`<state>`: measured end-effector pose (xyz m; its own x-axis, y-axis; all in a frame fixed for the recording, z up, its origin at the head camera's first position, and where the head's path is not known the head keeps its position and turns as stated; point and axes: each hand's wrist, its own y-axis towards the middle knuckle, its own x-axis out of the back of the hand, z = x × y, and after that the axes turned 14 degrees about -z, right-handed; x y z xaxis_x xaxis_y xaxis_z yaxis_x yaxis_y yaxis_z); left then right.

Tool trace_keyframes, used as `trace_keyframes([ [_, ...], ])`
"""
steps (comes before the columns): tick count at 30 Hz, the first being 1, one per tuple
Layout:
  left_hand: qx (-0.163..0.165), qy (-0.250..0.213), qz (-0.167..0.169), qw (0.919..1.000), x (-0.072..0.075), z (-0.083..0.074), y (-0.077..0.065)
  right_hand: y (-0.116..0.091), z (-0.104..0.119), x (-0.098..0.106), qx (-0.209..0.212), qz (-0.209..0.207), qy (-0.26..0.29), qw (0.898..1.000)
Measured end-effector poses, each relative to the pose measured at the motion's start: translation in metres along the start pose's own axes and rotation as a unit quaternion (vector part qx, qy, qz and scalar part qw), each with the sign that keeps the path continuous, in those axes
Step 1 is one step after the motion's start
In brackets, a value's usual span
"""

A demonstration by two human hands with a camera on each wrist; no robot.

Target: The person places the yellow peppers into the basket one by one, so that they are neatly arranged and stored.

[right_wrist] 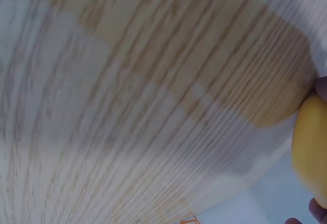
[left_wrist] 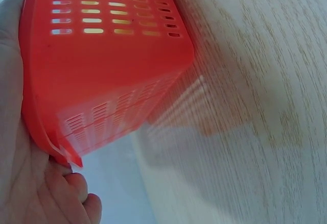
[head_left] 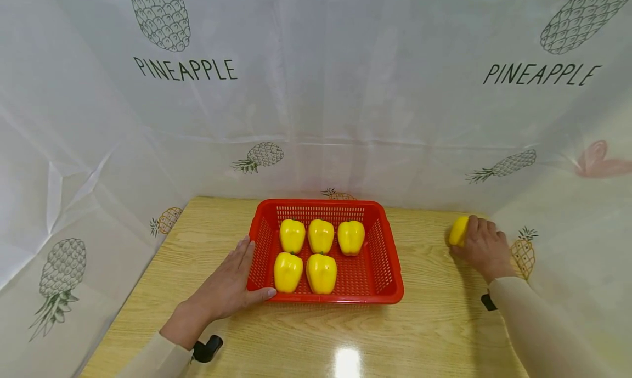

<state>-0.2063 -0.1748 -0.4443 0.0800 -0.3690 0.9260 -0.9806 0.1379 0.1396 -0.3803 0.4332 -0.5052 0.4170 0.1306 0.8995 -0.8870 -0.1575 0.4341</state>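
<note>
A red plastic basket (head_left: 390,257) with slotted walls stands on the wooden table. Inside it sit yellow bell peppers: three in the back row (head_left: 321,236) and two in the front row (head_left: 322,274). My left hand (head_left: 227,282) rests on the basket's front left corner, fingers straight along the left rim and thumb on the front rim. Far to the right, my right hand (head_left: 486,246) grips another yellow bell pepper (head_left: 458,231) near the table's back right edge. In the right wrist view only part of that pepper (right_wrist: 310,147) and some fingertips show.
The wooden table (head_left: 429,323) ends at a pale sheet (head_left: 316,92) printed with pineapples, which hangs behind it and along both sides. Within the basket, bare floor (head_left: 353,279) shows at the front right. A dark wrist device (head_left: 207,349) sits below the left hand.
</note>
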Motion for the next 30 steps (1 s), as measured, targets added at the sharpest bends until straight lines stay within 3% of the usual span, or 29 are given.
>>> trace_keyframes([
  [18,-0.002,0.002,-0.004,1.0000,0.001,-0.001,0.000,0.005,0.033,-0.005,0.084,-0.053,-0.009,0.995],
  [30,-0.003,0.003,-0.003,1.0000,0.002,-0.001,0.000,0.010,0.064,0.008,0.132,-0.075,-0.027,0.988],
])
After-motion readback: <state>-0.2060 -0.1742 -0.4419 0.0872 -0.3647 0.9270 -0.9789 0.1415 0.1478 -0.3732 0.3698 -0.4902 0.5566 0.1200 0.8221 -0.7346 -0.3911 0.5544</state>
